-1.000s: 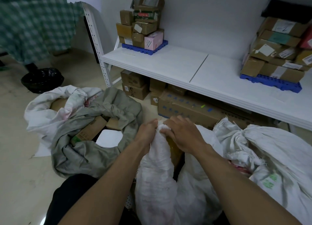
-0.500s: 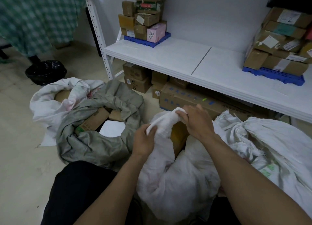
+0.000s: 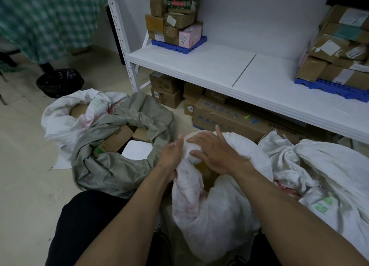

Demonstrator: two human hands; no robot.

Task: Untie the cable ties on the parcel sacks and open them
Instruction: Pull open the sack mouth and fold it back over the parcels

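Note:
A white woven parcel sack (image 3: 215,212) stands between my knees, its mouth partly spread with a brown parcel showing inside. My left hand (image 3: 169,156) grips the rolled rim of the sack from the left. My right hand (image 3: 215,152) lies over the top of the same bunched rim, fingers curled round it. No cable tie is visible on this sack. To the right lies another white sack (image 3: 323,166) with its neck still bunched and knotted. On the left a grey sack (image 3: 119,166) and a white sack (image 3: 65,124) lie open with boxes inside.
A white metal shelf (image 3: 229,70) runs across the back, carrying stacked cardboard parcels on blue pallets (image 3: 179,45). More boxes (image 3: 225,120) sit under it. A black-lined bin (image 3: 60,82) stands on the floor at left, below a green checked cloth (image 3: 46,20).
Both hands have come together on the sack's bunched rim; the right hand moved down and left over it, the left hand rose slightly. The view tilted a little.

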